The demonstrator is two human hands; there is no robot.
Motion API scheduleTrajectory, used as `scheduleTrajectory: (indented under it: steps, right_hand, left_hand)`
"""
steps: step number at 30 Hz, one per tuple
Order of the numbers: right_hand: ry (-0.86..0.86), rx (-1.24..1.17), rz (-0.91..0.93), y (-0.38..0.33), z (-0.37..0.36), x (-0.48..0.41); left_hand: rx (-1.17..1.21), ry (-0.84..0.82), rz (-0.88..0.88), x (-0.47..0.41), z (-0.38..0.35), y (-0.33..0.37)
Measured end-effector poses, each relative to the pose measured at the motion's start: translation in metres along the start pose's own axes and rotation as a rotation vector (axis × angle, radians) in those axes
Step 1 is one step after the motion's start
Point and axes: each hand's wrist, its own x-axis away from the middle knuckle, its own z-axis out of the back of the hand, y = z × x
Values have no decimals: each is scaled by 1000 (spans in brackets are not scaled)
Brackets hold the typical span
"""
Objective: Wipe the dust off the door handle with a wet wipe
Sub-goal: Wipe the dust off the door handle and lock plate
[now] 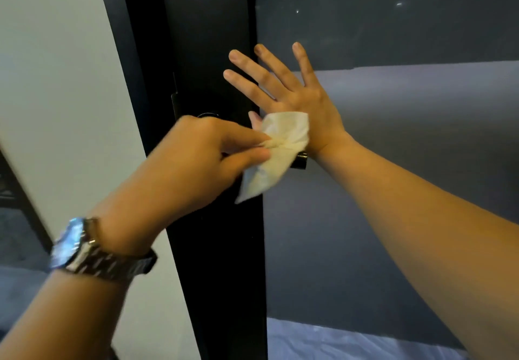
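Observation:
My left hand (196, 157), with a metal watch on its wrist, pinches a crumpled white wet wipe (276, 152) between thumb and fingers. The wipe drapes over the black door handle (300, 161); only the handle's dark round end shows beyond the wipe. My right hand (292, 90) is spread flat with straight fingers against the dark door (213, 37) just above the handle. The wipe covers its thumb. A round lock piece (207, 115) peeks out above my left knuckles.
The black door edge runs from top to bottom through the middle of the view. A pale wall (56, 93) stands to the left. A grey-blue glass or panel surface (407, 121) fills the right. Pale fabric (351, 343) lies at the bottom right.

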Motion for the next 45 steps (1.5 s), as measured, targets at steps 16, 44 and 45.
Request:
scheduleTrajectory:
  steps: [16, 44, 45]
  right_hand:
    - [-42, -69, -6, -1, 4, 1]
    - [-698, -680, -327, -58, 108, -14]
    - [-736, -719, -349, -53, 110, -14]
  left_hand:
    - [-53, -54, -179, -5, -25, -1]
    - [-76, 265, -74, -38, 10, -53]
    - [-65, 228, -78, -41, 8, -56]
